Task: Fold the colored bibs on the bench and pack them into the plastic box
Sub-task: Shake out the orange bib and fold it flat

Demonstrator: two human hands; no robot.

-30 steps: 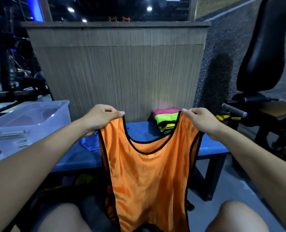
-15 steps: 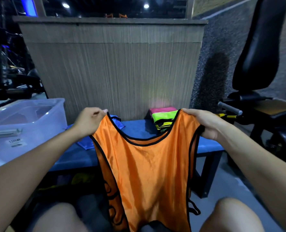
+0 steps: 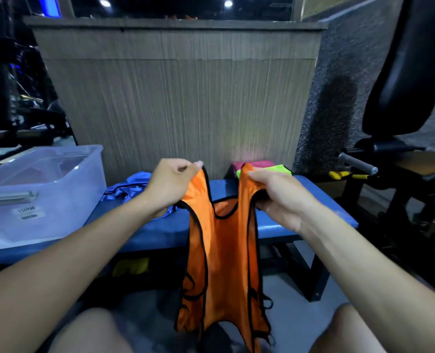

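An orange bib (image 3: 224, 253) with black trim hangs in front of the blue bench (image 3: 275, 225), narrowed lengthwise. My left hand (image 3: 170, 184) pinches its left shoulder strap and my right hand (image 3: 277, 197) grips the right strap, the two hands close together. A crumpled blue bib (image 3: 132, 189) lies on the bench behind my left wrist. A small stack of folded bibs, pink (image 3: 255, 164) and neon yellow-green (image 3: 278, 169), sits at the back of the bench. The clear plastic box (image 3: 45, 189) stands on the bench at the left.
A wood-grain partition (image 3: 180, 103) rises behind the bench. A black gym machine seat (image 3: 402, 80) and its handle (image 3: 356, 163) stand at the right. Something yellow (image 3: 132, 266) lies under the bench. My knees are at the bottom of the view.
My hands have come toward each other, bringing the bib's shoulder straps close and narrowing the spread-out bib. The blue bib on the bench is now in view.
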